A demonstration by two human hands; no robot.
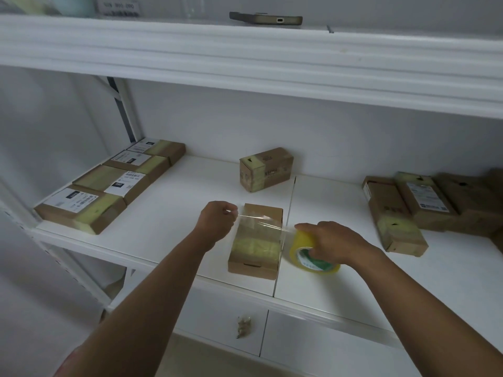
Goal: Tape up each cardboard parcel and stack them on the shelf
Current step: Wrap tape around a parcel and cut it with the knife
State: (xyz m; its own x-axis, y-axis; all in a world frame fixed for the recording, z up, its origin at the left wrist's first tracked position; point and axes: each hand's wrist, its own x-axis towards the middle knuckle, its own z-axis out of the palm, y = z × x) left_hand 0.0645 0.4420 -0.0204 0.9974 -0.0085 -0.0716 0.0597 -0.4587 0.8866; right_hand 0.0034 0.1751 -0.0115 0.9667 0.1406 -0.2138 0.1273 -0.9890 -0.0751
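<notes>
Left hand: the left hand (pixel 216 220) pinches the free end of the clear tape strip (pixel 261 220) between thumb and fingertips, held just above the left edge of the parcel.
Right hand: the right hand (pixel 330 242) is curled over the top of the yellow tape roll (pixel 310 253), gripping it just to the right of the parcel.
Tape strip: stretched taut from the left hand across the parcel's top to the roll.
Parcel being taped: a small cardboard parcel (pixel 257 240) lies flat near the front edge of the white shelf (pixel 168 221), with a yellowish tape band already across its near half.
Left row: four taped parcels (pixel 109 183) with white labels lie side by side along the shelf's left side.
Back: one taped parcel (pixel 266 168) stands alone near the rear wall.
Right group: several parcels (pixel 416 205) lie close together at the right.
Upper shelf: a phone (pixel 265 19) lies flat on it.
</notes>
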